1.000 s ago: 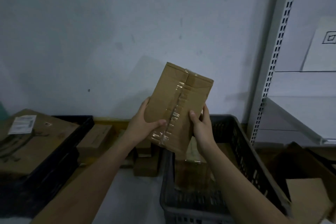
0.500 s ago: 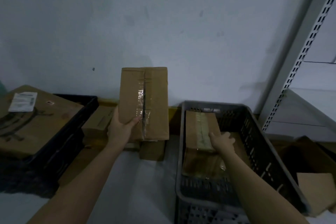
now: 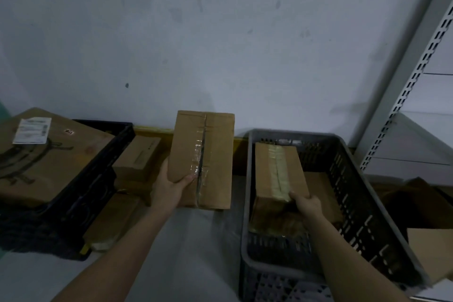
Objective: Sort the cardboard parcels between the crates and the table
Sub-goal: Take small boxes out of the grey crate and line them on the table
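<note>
Our left hand (image 3: 169, 187) grips a taped parcel (image 3: 203, 159) over the table (image 3: 196, 252), freeing our right hand (image 3: 306, 205) to grasp another parcel (image 3: 279, 171) inside the grey crate (image 3: 367, 203).

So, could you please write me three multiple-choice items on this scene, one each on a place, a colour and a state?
1. Where is the brown cardboard parcel with the pale tape strip?
A. Inside the grey plastic crate
B. On the metal shelf
C. On the black crate

2. What colour is the crate at the left?
A. Red
B. Black
C. White

3. What is the left hand doing?
A. Hanging idle
B. Pressing the wall
C. Gripping a brown taped cardboard parcel

Answers: A, the grey walls surround it, with the right hand on its near end; B, its rim is black; C, the thumb lies across the parcel's face.
</note>
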`<state>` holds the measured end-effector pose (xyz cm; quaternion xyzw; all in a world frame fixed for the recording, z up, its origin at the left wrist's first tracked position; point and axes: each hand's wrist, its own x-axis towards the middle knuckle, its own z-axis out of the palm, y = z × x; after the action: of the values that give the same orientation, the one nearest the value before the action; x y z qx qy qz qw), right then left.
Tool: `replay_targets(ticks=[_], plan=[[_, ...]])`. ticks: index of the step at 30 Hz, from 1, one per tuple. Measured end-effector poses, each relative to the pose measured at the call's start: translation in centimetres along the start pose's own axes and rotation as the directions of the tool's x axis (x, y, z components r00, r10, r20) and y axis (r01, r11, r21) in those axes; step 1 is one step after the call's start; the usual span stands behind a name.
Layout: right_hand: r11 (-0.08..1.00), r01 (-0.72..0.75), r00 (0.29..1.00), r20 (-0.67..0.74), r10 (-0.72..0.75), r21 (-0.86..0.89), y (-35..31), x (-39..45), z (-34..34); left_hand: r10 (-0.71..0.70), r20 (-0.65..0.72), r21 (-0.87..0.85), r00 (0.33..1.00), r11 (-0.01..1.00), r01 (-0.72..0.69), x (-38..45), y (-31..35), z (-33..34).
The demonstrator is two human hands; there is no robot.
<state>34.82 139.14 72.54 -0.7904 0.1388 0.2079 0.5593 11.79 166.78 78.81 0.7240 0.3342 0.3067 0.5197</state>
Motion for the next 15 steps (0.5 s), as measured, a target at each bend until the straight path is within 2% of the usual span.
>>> replay_targets(ticks=[4, 7, 9, 12, 15], plan=[[1.000, 0.020, 1.000, -0.022, -0.020, 0.009, -1.3, -1.2, -1.2, 0.001, 0.001, 0.028, 1.000, 1.000, -0.001, 0.1, 0.5, 0.1], [0.991, 0.034, 0.999, -0.009, -0.033, 0.131, -2.7, -2.2, -2.9, 0.011, -0.020, 0.052, 1.000, 0.999, -0.010, -0.1, 1.0, 0.1], [0.981, 0.072, 0.997, -0.012, -0.071, 0.181, -3.6, -3.3, -4.0, 0.024, -0.040, 0.047, 0.999, 0.999, -0.022, -0.4, 1.2, 0.2], [0.977, 0.156, 0.988, -0.030, -0.153, 0.145, -4.5, -4.3, -5.8, 0.023, -0.070, 0.047, 0.997, 0.999, -0.019, -1.0, 1.3, 0.4], [0.938, 0.232, 0.972, -0.022, -0.234, 0.256, -5.5, -5.4, -7.5, 0.031, -0.107, 0.049, 0.994, 0.998, -0.025, -1.7, 1.5, 0.5]])
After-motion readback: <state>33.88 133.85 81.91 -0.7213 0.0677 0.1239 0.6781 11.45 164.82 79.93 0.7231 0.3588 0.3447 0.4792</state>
